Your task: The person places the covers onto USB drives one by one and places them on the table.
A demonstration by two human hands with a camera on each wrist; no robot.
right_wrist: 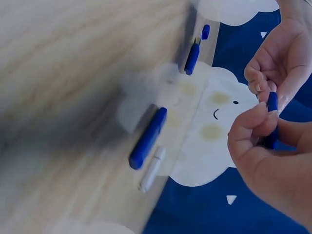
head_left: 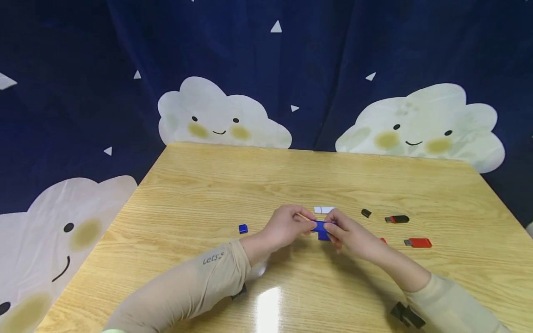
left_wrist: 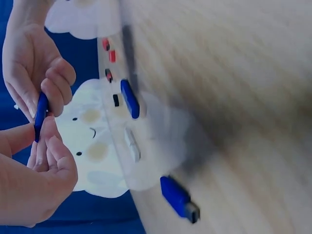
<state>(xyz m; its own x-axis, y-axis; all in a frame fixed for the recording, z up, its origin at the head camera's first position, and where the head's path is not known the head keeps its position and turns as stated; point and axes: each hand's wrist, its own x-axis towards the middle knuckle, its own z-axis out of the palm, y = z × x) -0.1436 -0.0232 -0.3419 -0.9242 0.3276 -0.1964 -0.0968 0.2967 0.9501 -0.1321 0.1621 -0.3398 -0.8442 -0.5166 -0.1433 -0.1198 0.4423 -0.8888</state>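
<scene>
A blue USB stick [head_left: 319,226] is held in the air between both hands, pinched at one end by the left hand [head_left: 287,226] and at the other by the right hand [head_left: 349,235]. The fingers cover its ends, so whether its cap is on cannot be told. On the table below lies a second blue stick [right_wrist: 148,139] with no plug showing. A third blue stick [left_wrist: 176,197], its metal plug bare, rests nearer the left hand. Further left is a small blue cap [head_left: 243,228]. Behind the hands lies a white USB stick [head_left: 323,210].
Right of the hands lie a black cap [head_left: 366,213], a black and red USB stick [head_left: 397,219] and a red USB stick [head_left: 418,243]. A red piece [head_left: 383,240] is partly hidden by the right forearm. The wooden table [head_left: 208,185] ends at a dark blue cloud-print curtain [head_left: 316,55].
</scene>
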